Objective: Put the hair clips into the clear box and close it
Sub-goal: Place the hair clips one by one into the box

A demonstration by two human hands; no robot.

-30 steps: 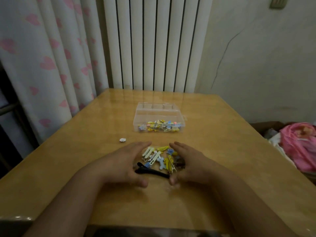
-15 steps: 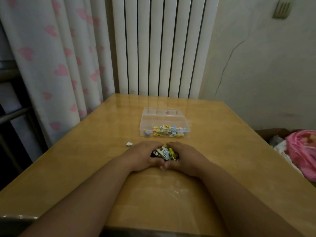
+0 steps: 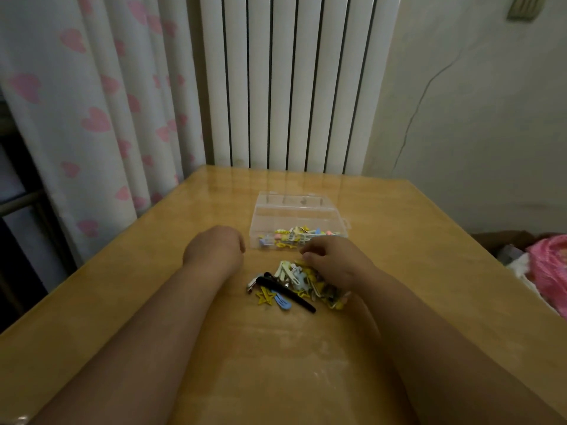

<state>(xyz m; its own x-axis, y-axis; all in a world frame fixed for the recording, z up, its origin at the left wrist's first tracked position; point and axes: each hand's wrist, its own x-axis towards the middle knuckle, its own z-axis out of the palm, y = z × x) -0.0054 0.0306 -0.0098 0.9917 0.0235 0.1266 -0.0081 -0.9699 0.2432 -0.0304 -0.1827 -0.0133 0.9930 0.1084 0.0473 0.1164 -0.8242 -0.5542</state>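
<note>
A clear plastic box [image 3: 294,210] stands open on the wooden table [image 3: 429,240], its lid tipped back, with several small coloured hair clips [image 3: 296,236] lying along its front wall. Nearer to me is a loose pile of hair clips [image 3: 294,282], including a long black clip [image 3: 287,291], a yellow star clip [image 3: 265,297] and a blue one [image 3: 283,303]. My right hand [image 3: 334,262] rests on the right side of the pile, fingers curled round some clips. My left hand [image 3: 214,248] is left of the box, knuckles up, fingers curled under and hidden.
A white radiator [image 3: 294,84] stands behind the table's far edge, with a heart-print curtain [image 3: 92,118] to the left. Pink fabric [image 3: 549,265] lies beyond the table's right edge. The small white item seen earlier is out of sight.
My hands, cupped together around the pile half a second ago, have parted. The left hand moved left and forward; the right hand stayed on the clips, which have spread out again.
</note>
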